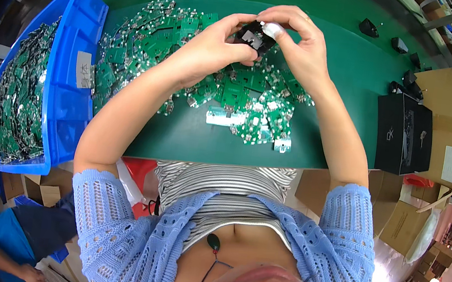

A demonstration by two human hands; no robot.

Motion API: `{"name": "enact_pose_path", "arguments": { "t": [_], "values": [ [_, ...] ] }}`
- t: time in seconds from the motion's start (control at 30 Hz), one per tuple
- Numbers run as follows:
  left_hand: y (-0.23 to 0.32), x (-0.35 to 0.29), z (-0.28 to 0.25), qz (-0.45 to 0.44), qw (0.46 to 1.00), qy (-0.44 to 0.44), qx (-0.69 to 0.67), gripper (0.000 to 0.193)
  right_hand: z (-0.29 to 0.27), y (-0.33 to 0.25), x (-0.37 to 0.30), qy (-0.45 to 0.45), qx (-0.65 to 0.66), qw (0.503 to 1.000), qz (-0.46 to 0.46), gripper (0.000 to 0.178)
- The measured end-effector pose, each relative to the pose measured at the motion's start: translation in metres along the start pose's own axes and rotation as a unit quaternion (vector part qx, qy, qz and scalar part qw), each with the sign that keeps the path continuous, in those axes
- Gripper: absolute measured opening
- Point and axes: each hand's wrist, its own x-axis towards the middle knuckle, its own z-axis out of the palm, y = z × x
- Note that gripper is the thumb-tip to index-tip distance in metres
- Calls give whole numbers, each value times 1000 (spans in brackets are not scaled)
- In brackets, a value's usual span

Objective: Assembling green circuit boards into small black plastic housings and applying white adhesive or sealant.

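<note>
Above the far part of the green bench, a small black plastic housing (255,36) is held between my two hands. My left hand (215,48) grips its left and near sides, thumb along the near edge. My right hand (302,42) closes on its far right corner; a white cover sits on the thumb, which presses at the housing's edge. Parts of the housing are hidden by the fingers. Below and to the left of my hands, many loose green circuit boards (238,94) lie in a spread heap.
A blue bin (67,86) full of circuit boards stands at the left. Several black housings (369,27) sit along the bench's far side. At the right are a black box (404,133) and a cardboard carton (445,124). Another person's hand (32,275) shows at the lower left.
</note>
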Motion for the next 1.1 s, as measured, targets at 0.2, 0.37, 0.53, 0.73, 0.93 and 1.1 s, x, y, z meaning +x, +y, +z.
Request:
{"name": "enact_pose_path", "arguments": {
  "t": [0.2, 0.37, 0.53, 0.73, 0.93, 1.1],
  "values": [
    [-7, -27, -5, -5, 996, 35, -85, 56, 3, -2, 0, 8, 250, 954, 168, 24],
    [-23, -27, -19, 9, 961, 121, -247, 48, 1, 35, -17, -58, -330, 925, 179, 32],
    [-36, -31, -12, 20, 958, 179, -224, 46, 4, 23, -18, -80, -378, 896, 219, 20],
    [-34, -36, -8, 18, 963, 169, -207, 47, -2, 18, -17, -39, -120, 944, 306, 20],
    [-37, -38, 1, 6, 964, 155, -215, 46, 23, -35, -24, 45, 233, 965, 110, 23],
    [-37, -39, 8, 19, 970, 134, -200, 45, 30, -47, -27, -6, 257, 957, 137, 27]
  ]
}}
